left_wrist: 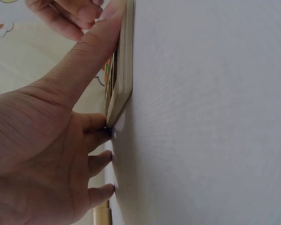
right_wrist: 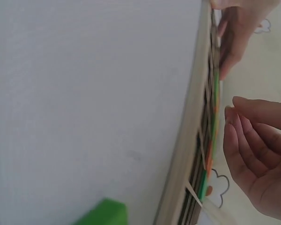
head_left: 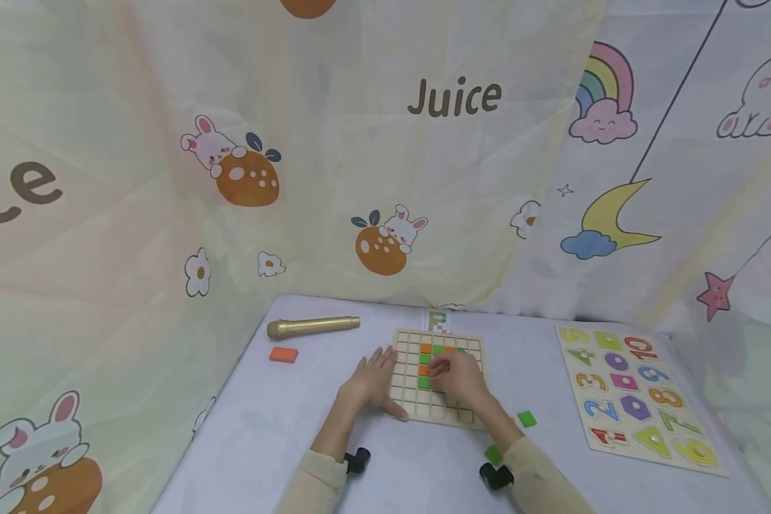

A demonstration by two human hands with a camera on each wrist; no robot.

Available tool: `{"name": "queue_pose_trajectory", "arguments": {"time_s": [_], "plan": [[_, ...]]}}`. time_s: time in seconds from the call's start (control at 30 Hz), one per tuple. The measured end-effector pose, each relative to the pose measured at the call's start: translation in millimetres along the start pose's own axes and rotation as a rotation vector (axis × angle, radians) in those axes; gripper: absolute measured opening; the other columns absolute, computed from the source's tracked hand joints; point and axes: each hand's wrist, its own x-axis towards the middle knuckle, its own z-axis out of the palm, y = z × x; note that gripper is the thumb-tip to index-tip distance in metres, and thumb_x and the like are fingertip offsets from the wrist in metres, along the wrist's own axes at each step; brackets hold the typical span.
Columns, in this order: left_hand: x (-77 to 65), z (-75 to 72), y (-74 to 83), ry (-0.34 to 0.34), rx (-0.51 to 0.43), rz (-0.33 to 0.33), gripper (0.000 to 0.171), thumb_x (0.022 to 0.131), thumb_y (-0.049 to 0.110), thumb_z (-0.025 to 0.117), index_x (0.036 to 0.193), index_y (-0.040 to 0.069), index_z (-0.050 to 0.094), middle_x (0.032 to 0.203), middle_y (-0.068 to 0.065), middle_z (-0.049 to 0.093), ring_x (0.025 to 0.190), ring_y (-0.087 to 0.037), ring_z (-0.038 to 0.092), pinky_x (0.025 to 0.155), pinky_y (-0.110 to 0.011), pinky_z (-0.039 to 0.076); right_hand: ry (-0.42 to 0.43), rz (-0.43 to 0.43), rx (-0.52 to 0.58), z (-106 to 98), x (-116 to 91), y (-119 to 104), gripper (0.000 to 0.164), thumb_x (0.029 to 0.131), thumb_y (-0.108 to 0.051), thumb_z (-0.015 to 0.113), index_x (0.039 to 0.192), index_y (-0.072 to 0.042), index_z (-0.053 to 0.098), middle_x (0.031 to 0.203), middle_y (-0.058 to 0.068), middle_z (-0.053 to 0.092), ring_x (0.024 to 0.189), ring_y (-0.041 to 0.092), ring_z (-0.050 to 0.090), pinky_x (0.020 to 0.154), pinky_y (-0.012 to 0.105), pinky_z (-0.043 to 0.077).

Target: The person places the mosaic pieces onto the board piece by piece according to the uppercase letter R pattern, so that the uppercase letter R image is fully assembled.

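A wooden grid board [head_left: 406, 407] lies flat on the table, with several orange and green square tiles [head_left: 425, 358] in its cells. My left hand [head_left: 374, 380] rests against the board's left side, thumb at the near corner and fingers spread straight. Above the board, my right hand [head_left: 459, 378] is bent over the tiles, thumb and index fingertips close together. In the right wrist view, no tile shows between the right hand's fingertips [right_wrist: 233, 104], which stand apart from the board. Part of the grid is hidden under that hand.
Loose green tiles [head_left: 527, 419] lie right of the board, near the right forearm. A small patterned card [head_left: 438, 321] sits behind it. At left are a gold toy microphone [head_left: 313, 326] and an orange block [head_left: 283, 355]. A number-and-shape puzzle board [head_left: 639, 400] lies at right.
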Motion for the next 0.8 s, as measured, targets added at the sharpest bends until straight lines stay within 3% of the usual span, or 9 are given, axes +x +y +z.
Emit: {"name": "queue_pose_trajectory", "arguments": {"time_s": [0.33, 0.7, 0.8], "plan": [[-0.8, -0.3, 0.4, 0.016, -0.003, 0.012, 0.144, 0.056, 0.067, 0.095, 0.165, 0.003, 0.025, 0.172, -0.015, 0.022, 0.159, -0.036, 0.019, 0.127, -0.058, 0.020, 0.082, -0.007, -0.007, -38, -20, -2, 0.023, 0.085, -0.006, 0.085, 0.107, -0.005, 0.079, 0.087, 0.000, 0.077, 0.079, 0.014, 0.073, 0.072, 0.035, 0.062], [10.0, 12.7, -8.8, 0.010, 0.003, -0.012, 0.151, 0.052, 0.073, 0.091, 0.167, 0.006, 0.019, 0.174, -0.011, 0.015, 0.161, -0.032, 0.013, 0.128, -0.057, 0.015, 0.083, 0.044, -0.087, -71, -43, 6, 0.026, 0.086, -0.010, 0.085, 0.111, -0.006, 0.078, 0.088, -0.002, 0.076, 0.081, 0.015, 0.072, 0.072, 0.036, 0.061], [10.9, 12.7, -9.2, 0.026, -0.014, 0.001, 0.151, 0.050, 0.072, 0.093, 0.165, 0.004, 0.023, 0.173, -0.014, 0.019, 0.160, -0.035, 0.017, 0.127, -0.060, 0.018, 0.070, 0.050, -0.109, -77, -50, 9, 0.026, 0.086, -0.009, 0.085, 0.110, -0.005, 0.077, 0.085, -0.002, 0.074, 0.079, 0.014, 0.070, 0.072, 0.036, 0.060]]}}
